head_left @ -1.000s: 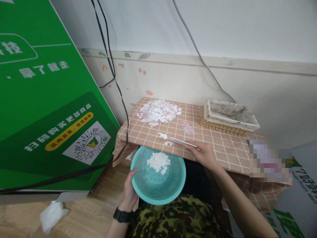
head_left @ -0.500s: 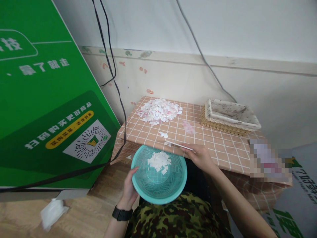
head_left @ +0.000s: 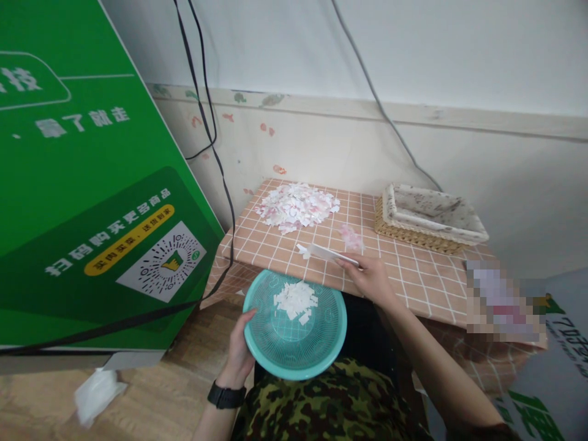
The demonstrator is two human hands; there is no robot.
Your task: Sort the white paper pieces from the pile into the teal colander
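My left hand [head_left: 241, 346] grips the left rim of a round turquoise plastic basket [head_left: 337, 343], held at the table's front edge. Small white paper scraps [head_left: 296, 300] lie in the basket. Above the tabletop, my right hand [head_left: 369, 278] is closed on a thin, flat white strip [head_left: 328, 252]; its exact kind is unclear. The strip's far end is beside a few white scraps [head_left: 302, 250] on the cloth and partly covers them. Farther back lies a large heap of white and pinkish paper scraps [head_left: 296, 207]. A small pink patch of scraps [head_left: 351, 236] is right of it.
A cloth-lined wicker basket [head_left: 422, 236] stands at the back right of the check-covered table [head_left: 413, 278]. Black cables [head_left: 223, 177] hang at left before a green panel [head_left: 68, 184]. A blurred item [head_left: 500, 300] lies at the right corner; a white plastic bag [head_left: 98, 395] is on the floor.
My right hand has shifted slightly up and right, tilting the white strip so its flat face shows. Scraps formerly at the table edge by its tip are no longer seen there. My left hand stays put.
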